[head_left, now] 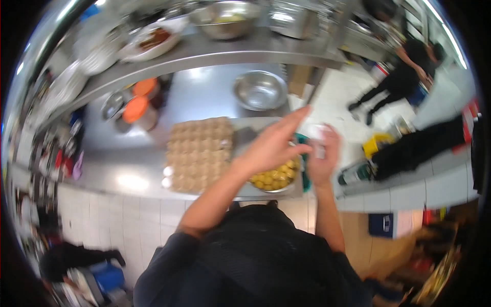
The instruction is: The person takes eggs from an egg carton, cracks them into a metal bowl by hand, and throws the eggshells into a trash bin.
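Note:
My left hand (pixel 277 146) is stretched over a metal bowl of whole egg yolks (pixel 273 179), its fingers extended and nothing visible in it. Just to its right, my right hand (pixel 324 156) is raised with fingers curled around a blurred white thing that looks like an eggshell (pixel 319 137). A green container (pixel 306 179) shows partly beneath the right hand. Left of the bowl lies a brown cardboard egg tray (pixel 199 151), with two white eggs (pixel 167 176) at its left edge.
An empty metal bowl (pixel 260 90) stands farther back on the steel counter (pixel 110 169). Jars with orange lids (pixel 137 109) are at the back left. A steel shelf (pixel 220 56) with bowls overhangs the counter. Other people (pixel 404 71) are at far right and lower left.

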A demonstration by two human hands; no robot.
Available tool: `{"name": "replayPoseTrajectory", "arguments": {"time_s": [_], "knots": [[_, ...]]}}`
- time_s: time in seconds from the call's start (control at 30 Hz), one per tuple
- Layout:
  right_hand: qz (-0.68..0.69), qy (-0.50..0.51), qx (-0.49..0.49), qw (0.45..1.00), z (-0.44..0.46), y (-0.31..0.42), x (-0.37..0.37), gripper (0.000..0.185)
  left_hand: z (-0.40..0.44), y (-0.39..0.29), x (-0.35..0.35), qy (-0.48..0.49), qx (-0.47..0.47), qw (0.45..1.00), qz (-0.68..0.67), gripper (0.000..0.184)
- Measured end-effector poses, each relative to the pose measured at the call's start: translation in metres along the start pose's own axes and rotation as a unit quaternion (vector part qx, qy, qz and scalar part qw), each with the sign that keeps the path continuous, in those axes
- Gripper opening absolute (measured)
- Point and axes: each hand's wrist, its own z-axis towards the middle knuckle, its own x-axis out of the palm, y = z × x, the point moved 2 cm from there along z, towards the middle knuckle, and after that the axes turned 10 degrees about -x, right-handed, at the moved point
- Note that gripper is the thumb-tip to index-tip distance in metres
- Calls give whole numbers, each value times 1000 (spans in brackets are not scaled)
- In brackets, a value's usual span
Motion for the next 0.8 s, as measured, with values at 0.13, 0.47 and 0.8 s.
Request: {"name": "replayPoseTrajectory", "arguments": {"time_s": [0.13, 0.47, 0.8], "knots": [[207, -191, 293, 914, -63, -80, 3, 45, -27, 45, -34, -112, -51, 992, 22, 70], [26, -7, 316, 948, -73, -80, 64, 47, -289, 185, -141, -384, -468, 699, 380, 45], [323, 444, -179, 816, -35, 215, 278, 31, -329, 172, -152, -522, -430, 707, 206, 46]]}}
